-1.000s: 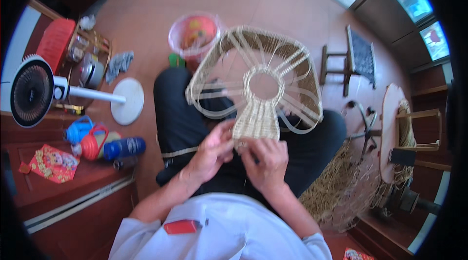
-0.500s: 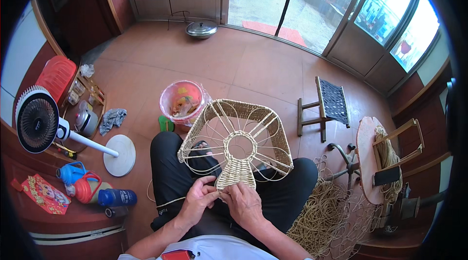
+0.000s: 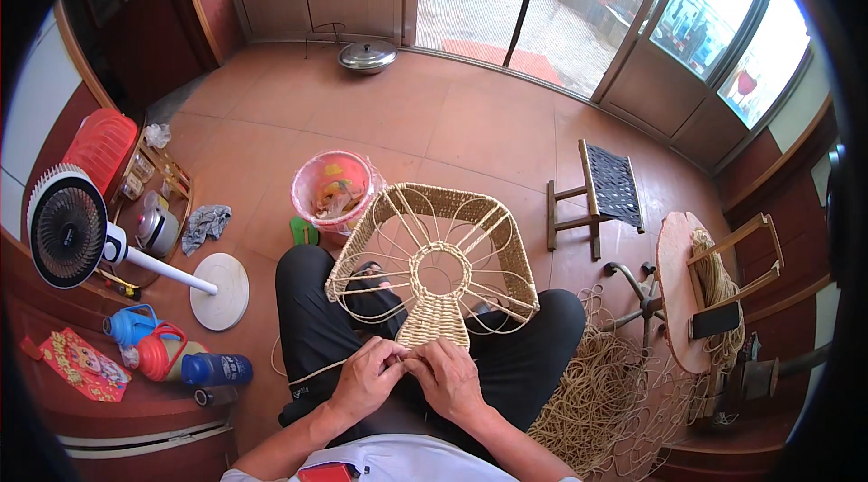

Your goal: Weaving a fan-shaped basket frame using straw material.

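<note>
A half-woven, straw-coloured basket [image 3: 522, 256] rests over my lap. It has a braided side wall, a central ring [image 3: 440, 268] with looped spokes, and a densely woven tongue [image 3: 432, 324] pointing toward me. My left hand [image 3: 369, 378] and my right hand [image 3: 449, 381] meet at the tongue's near edge, fingers pinched together. A thin cord [image 3: 316, 373] runs leftward from my left hand across my leg. The right fingers press on the woven edge. Exactly what lies between the fingertips is hidden.
A heap of loose cord [image 3: 588, 392] lies on the floor at right, beside a wheeled stand with a round board [image 3: 674, 292]. Ahead are a lined pink bucket [image 3: 307, 170] and a folding stool [image 3: 610, 188]. At left stand a fan [image 3: 68, 224] and several bottles [image 3: 217, 368].
My left hand has turned inward and closed up against the right at the tongue's edge. The cord on the left now stretches more visibly to my hand. The view has shifted slightly.
</note>
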`<act>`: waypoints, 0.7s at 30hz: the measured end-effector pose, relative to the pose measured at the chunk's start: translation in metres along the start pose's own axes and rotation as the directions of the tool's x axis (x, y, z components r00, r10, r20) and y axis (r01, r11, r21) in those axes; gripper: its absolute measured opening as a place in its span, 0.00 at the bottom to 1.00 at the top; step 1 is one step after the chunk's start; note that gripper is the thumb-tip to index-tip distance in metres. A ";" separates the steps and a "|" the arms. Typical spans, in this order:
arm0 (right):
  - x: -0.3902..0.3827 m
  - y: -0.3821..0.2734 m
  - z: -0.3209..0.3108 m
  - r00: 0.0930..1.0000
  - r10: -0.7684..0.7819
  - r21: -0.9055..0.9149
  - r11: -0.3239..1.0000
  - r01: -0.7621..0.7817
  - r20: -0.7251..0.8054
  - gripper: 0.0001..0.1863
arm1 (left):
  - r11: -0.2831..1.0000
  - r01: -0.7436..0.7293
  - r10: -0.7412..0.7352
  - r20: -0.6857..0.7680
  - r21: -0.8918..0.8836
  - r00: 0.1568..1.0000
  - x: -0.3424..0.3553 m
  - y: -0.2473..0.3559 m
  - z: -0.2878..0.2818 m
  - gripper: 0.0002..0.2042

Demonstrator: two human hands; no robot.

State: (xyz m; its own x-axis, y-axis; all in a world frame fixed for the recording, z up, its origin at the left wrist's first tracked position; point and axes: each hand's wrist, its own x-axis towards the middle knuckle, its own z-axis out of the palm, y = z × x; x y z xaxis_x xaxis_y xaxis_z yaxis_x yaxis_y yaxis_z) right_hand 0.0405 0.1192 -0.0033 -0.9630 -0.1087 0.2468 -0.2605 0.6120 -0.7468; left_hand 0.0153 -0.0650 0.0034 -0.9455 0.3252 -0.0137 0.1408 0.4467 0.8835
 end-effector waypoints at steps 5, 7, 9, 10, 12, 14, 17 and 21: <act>-0.007 0.002 0.004 0.997 -0.010 0.030 0.999 0.012 -0.083 0.09 | 0.997 0.005 0.007 0.139 -0.083 0.990 0.001 -0.009 -0.016 0.08; -0.005 0.003 0.007 0.991 -0.049 0.005 0.999 0.050 -0.125 0.10 | 0.940 0.057 0.005 0.181 -0.337 0.983 -0.002 -0.016 -0.034 0.07; -0.002 0.002 0.010 0.976 -0.123 -0.060 0.992 0.114 -0.178 0.09 | 0.744 0.232 -0.132 0.203 -0.626 0.970 -0.009 -0.024 -0.056 0.07; -0.002 0.000 0.011 0.977 -0.122 -0.070 0.991 0.112 -0.172 0.09 | 0.665 0.203 -0.139 0.148 -0.719 0.979 -0.012 -0.031 -0.072 0.08; -0.002 -0.004 0.014 0.982 -0.077 -0.114 0.992 0.058 -0.171 0.06 | 0.549 0.098 -0.159 0.012 -0.830 0.987 -0.017 -0.047 -0.114 0.13; -0.001 -0.007 0.016 0.980 -0.052 -0.139 0.990 0.025 -0.194 0.07 | 0.492 -0.001 -0.293 -0.166 -0.871 0.942 -0.022 -0.067 -0.163 0.17; 0.000 -0.008 0.018 0.978 -0.027 -0.170 0.985 -0.008 -0.205 0.09 | 0.430 -0.102 -0.544 -0.348 -0.897 0.764 -0.035 -0.099 -0.242 0.18; 0.003 -0.008 0.019 0.974 -0.048 -0.197 0.980 0.004 -0.220 0.11 | 0.616 -0.161 -0.476 -0.528 -0.771 0.704 -0.055 -0.136 -0.307 0.15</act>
State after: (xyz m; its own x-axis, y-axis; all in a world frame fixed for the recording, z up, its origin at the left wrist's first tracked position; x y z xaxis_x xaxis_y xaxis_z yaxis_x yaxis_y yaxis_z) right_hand 0.0387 0.0990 -0.0084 -0.9105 0.0368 0.4120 -0.2453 0.7539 -0.6095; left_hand -0.0417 -0.3995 0.0273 -0.8871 -0.4236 -0.1831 0.0131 -0.4198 0.9075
